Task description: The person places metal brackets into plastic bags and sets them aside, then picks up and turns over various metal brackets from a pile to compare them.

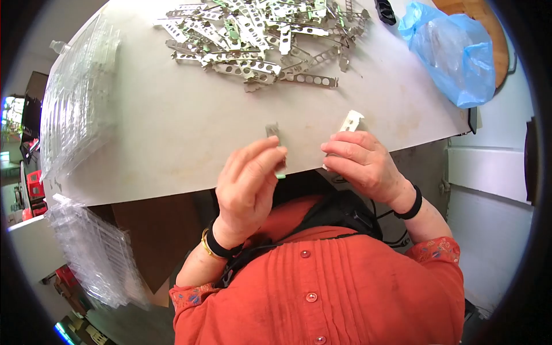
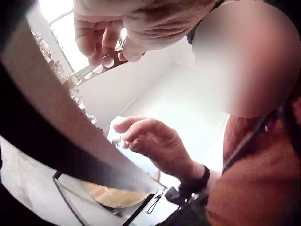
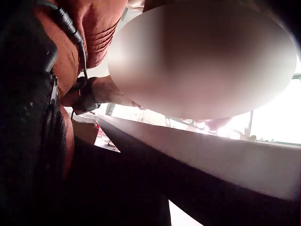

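Note:
My left hand (image 1: 247, 184) pinches a perforated metal slot bracket (image 1: 272, 130) near the front edge of the table. In the left wrist view this bracket (image 2: 99, 68) shows a row of round holes, with fingers and thumb on one end. To its right, my right hand (image 1: 371, 164) grips a second, pale bracket (image 1: 352, 120) whose bent end sticks out past the fingers. The rest of that piece is hidden in the hand. The two hands are apart. Beyond them lies a loose pile of similar brackets (image 1: 247, 68), some tinted green.
The white table (image 1: 155, 138) ends just in front of the body. Stacked clear plastic trays (image 1: 80, 103) stand at its left, with more trays (image 1: 98, 253) below. At the back right are a blue plastic bag (image 1: 477, 60) and a small black object (image 1: 386, 11).

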Motion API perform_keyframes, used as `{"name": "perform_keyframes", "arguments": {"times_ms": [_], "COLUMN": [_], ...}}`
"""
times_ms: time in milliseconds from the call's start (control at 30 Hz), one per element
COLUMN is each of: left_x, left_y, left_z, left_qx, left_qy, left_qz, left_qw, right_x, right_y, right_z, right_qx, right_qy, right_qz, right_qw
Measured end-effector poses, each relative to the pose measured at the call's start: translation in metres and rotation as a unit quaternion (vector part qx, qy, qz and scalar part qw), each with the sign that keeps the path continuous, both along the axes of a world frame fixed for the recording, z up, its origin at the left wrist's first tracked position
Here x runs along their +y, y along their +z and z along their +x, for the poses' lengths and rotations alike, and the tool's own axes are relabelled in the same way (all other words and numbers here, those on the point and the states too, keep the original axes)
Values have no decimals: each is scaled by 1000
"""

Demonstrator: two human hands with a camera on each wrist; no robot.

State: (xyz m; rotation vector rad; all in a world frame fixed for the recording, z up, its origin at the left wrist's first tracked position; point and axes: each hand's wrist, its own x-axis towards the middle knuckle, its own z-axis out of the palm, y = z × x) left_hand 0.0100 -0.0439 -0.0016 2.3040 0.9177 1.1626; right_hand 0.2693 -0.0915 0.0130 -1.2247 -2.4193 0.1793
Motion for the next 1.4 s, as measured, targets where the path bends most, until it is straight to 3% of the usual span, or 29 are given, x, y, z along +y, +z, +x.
{"name": "perform_keyframes", "arguments": {"times_ms": [67,100,133,200,233,267,333,400,467,500,567,600,667,700,800,833,867,1000,1067,1100,1167,1367,1400], "left_x": [3,7,13,24,27,28,30,30,31,32,34,34,33,33,32,31,30,29,26,26,25,24,24], "left_y": [6,12,18,26,23,19,12,12,9,6,0,2,5,5,4,2,1,7,3,5,10,16,15], "left_z": [0,6,6,6,8,8,10,11,10,8,7,7,8,7,7,8,8,8,12,14,20,25,26], "left_qx": [-135,-196,-198,-298,-320,-323,-369,-360,-373,-373,-421,-419,-437,-435,-393,-358,-323,-242,-323,-323,-348,-333,-333], "left_qy": [25,21,26,7,-12,-10,-53,-55,-76,-76,-123,-126,-111,-115,-139,-137,-133,-142,-186,-186,-162,-150,-150], "left_qz": [-210,-272,-266,-509,-542,-540,-603,-606,-634,-634,-651,-652,-659,-662,-668,-664,-659,-695,-704,-705,-745,-771,-772], "left_qw": [968,942,943,807,777,777,706,707,674,673,619,619,601,599,616,642,666,662,604,604,545,521,521], "right_x": [4,6,8,10,11,11,10,6,8,10,17,19,23,25,27,28,28,29,29,29,28,29,30], "right_y": [3,4,5,4,6,9,14,21,29,31,32,32,27,25,26,25,25,28,32,33,33,29,26], "right_z": [-4,-5,-6,-3,-3,-3,-4,-5,-10,-11,-10,-9,-6,-5,-7,-5,-4,-7,-10,-11,-15,-31,-31], "right_qx": [29,56,56,129,129,176,221,330,373,428,505,505,588,604,602,603,604,610,613,609,606,580,563], "right_qy": [-1,-7,-1,-15,-8,-34,-59,-145,-167,-184,-208,-210,-220,-218,-231,-223,-225,-211,-211,-210,-210,-230,-213], "right_qz": [8,13,18,32,33,16,-2,-86,-115,-157,-226,-225,-324,-350,-401,-421,-420,-453,-460,-467,-474,-506,-494], "right_qw": [1000,998,998,991,991,984,973,929,905,871,807,807,708,682,651,640,639,614,607,605,603,596,628]}}
